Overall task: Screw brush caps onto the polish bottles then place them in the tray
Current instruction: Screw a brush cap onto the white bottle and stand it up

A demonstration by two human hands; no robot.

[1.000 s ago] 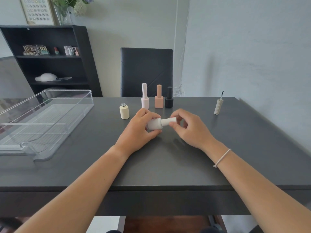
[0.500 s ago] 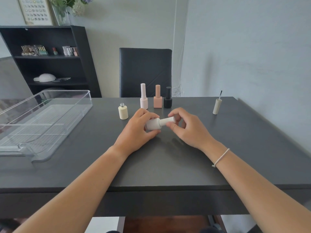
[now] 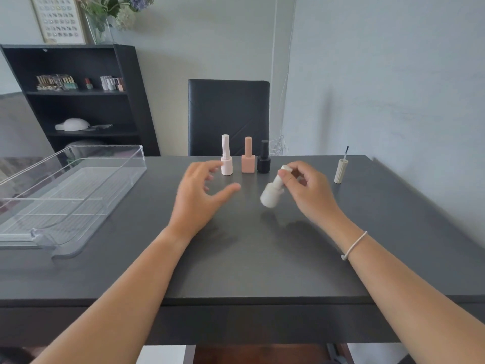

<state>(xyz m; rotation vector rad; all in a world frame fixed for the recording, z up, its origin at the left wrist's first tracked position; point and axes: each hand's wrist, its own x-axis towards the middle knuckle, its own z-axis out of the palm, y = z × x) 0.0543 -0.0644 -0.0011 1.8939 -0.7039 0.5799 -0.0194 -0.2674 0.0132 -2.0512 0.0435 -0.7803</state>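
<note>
My right hand (image 3: 307, 190) pinches the cap of a white polish bottle (image 3: 273, 193), which hangs tilted just above the dark table (image 3: 249, 258). My left hand (image 3: 199, 195) hovers open to the left of it, fingers spread, holding nothing. It hides the cream uncapped bottle that stood behind it. At the back stand a pale pink bottle (image 3: 226, 160), a peach bottle (image 3: 248, 158) and a black bottle (image 3: 263, 160), all capped. A cream brush cap (image 3: 341, 170) stands upside down at the far right, brush up. The clear tray (image 3: 70, 193) sits empty at the left.
A black chair (image 3: 228, 116) stands behind the table. A dark shelf unit (image 3: 78, 101) with more polish bottles stands at the back left. A pale wall (image 3: 393, 88) runs along the table's right side.
My left hand has let go of the white bottle and opened, drifting left. My right hand has lifted the bottle by its cap and swung it from lying sideways to hanging tilted.
</note>
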